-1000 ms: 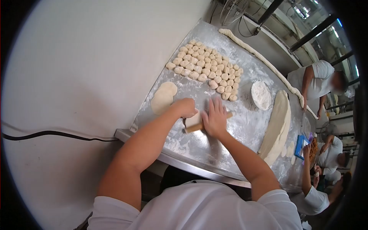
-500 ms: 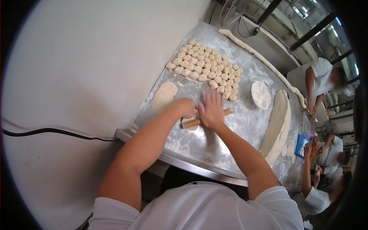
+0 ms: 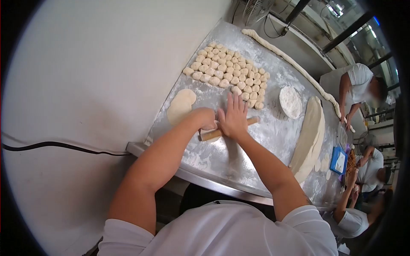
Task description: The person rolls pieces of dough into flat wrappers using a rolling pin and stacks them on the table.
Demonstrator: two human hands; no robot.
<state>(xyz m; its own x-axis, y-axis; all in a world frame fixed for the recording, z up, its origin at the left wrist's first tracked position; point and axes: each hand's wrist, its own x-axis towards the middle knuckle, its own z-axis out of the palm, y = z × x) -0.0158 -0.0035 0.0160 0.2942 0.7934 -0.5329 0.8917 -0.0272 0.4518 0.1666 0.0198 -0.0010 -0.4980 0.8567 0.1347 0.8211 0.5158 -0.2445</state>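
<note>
This is a commercial dough kitchen: a flour-dusted metal table (image 3: 265, 158) bears rows of dough balls (image 3: 230, 66), a long dough rope (image 3: 294, 63), a pile of flour (image 3: 291, 102) and a rolling pin (image 3: 210, 135). People (image 3: 360, 79) in white shirts are around the table; a fan (image 3: 256, 12) is past its far corner.

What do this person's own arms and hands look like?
The left sleeve and right sleeve are short and white, matching the shirt. Below them the left arm and right arm are bare. The left hand and right hand wear no gloves, and no watch or bracelet is visible.
</note>
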